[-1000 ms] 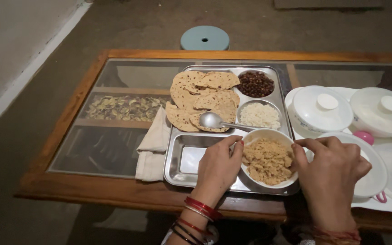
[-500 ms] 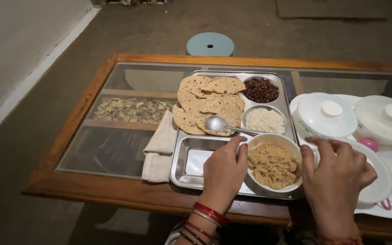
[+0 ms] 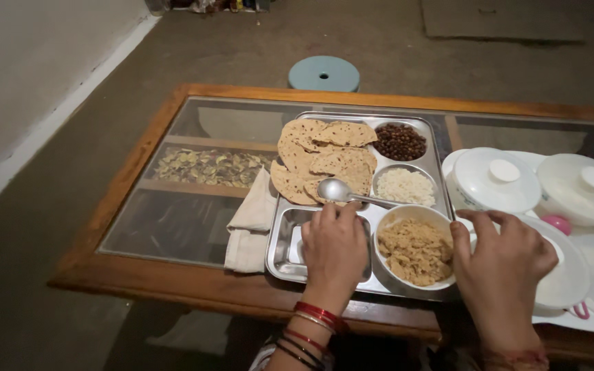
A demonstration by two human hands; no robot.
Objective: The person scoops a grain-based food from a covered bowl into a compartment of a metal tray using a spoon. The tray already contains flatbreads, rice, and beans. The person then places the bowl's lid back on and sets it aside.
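The white bowl (image 3: 415, 249) of tan crumbly food sits in the near right corner of the steel tray (image 3: 284, 255), w/ 1 hand on each side of it. The left hand (image 3: 336, 249) lies flat over the empty part of the tray, fingers loosely bent & close together, tips up by the spoon handle. It grips nothing that I can see. The right hand (image 3: 504, 264) is half open, thumb by the bowl's right rim, the other fingers curled over a white lid (image 3: 564, 275). Can't tell if the thumb is touching the bowl.

To move the bowl well: hold it from both sides, keep it level, go slow. It looks full, so a tilt could spill crumbs.

Things close by: the spoon (image 3: 342, 192) rests on the flatbreads (image 3: 321, 159), its handle just past the bowl's far rim, so it is easy to bump. Behind the bowl are a cup of white rice (image 3: 405, 186) & a cup of dark beans (image 3: 400, 141). A folded cloth (image 3: 251, 223) lies left of the tray. 2 white lidded dishes (image 3: 495, 180) stand on the right, near the right hand. All sit on a glass-top table (image 3: 194, 288). A blue stool (image 3: 324, 73) is on the far side.
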